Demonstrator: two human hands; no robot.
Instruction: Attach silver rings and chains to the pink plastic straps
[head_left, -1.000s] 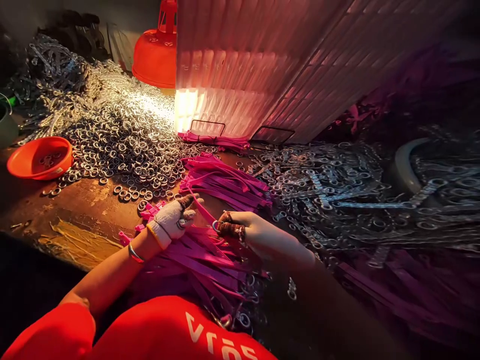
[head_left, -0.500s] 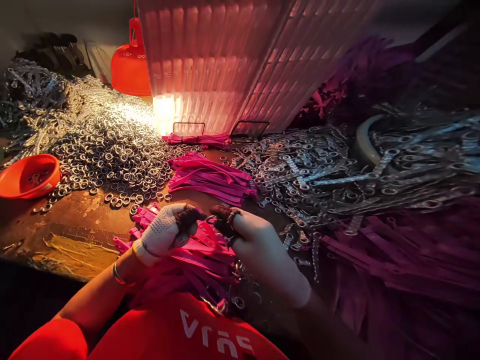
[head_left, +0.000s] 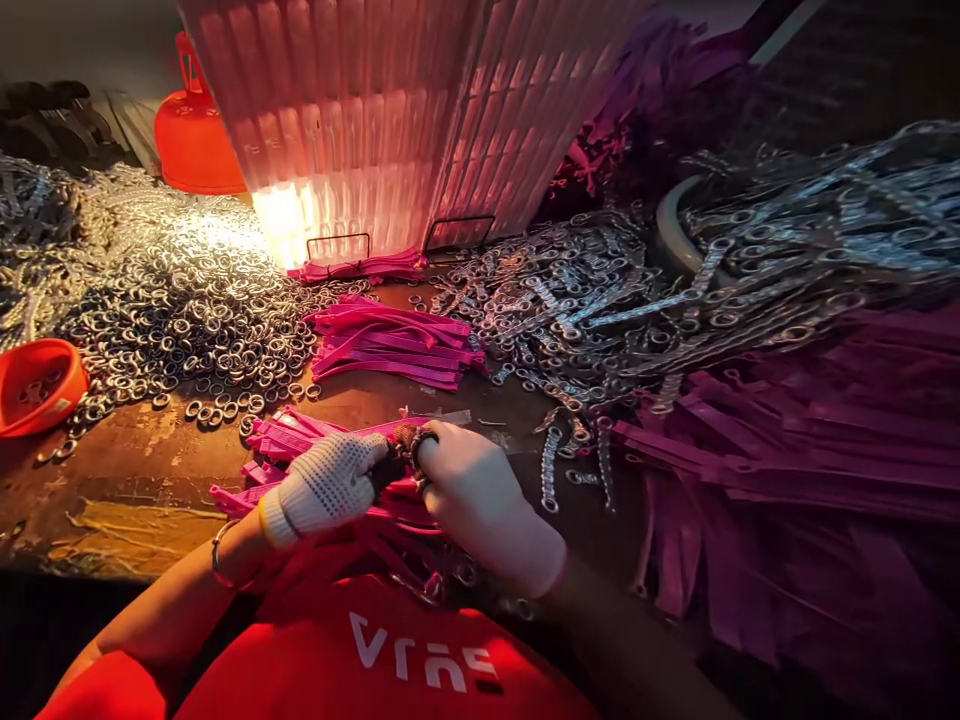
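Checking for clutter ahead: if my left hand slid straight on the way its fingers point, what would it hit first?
The left hand points right, so it would meet the right hand first; they already look to be touching.

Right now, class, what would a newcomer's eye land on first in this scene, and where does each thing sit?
First, the glowing ribbed pink panel standing at the back of the table, brightest at its lower left corner. Next, the wide heap of shiny metal rings spread on the left, with an orange bowl at its edge. In front, the gloved left hand and right hand meet over a bundle of magenta straps.
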